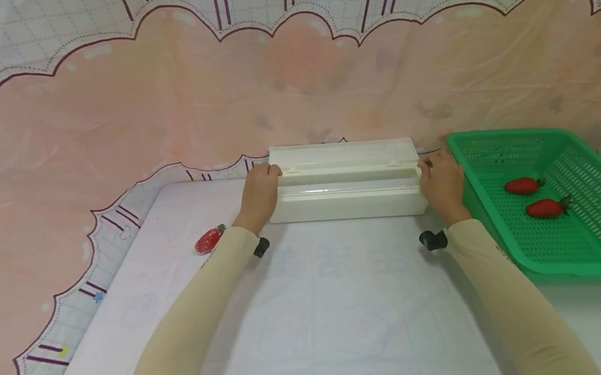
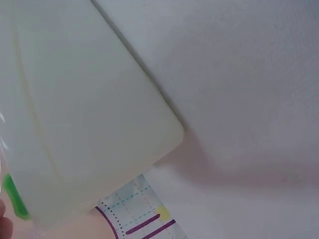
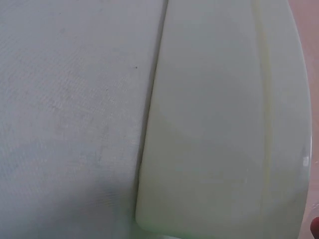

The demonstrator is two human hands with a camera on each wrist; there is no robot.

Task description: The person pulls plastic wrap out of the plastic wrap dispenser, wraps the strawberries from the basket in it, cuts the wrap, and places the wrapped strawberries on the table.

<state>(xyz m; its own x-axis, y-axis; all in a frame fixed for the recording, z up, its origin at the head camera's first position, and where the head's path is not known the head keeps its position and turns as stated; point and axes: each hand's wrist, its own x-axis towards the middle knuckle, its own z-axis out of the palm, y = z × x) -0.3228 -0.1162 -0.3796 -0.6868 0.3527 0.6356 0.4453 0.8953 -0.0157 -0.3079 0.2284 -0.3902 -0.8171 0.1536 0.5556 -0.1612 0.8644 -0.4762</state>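
Note:
A long white cling film box stands at the far side of the table with its lid raised. A shiny clear film shows along its opening. My left hand grips the box's left end, fingers bent at the corner near the lid. At the other end, my right hand holds the right edge with curled fingers. Both wrist views are filled by the box's smooth front wall, also seen as a pale wall; only a fingertip shows in each.
Right of the box stands a green mesh basket holding two red strawberry-like fruits. Another red fruit, glossy as if wrapped, lies on the white tabletop beside my left forearm. A patterned cloth hangs behind.

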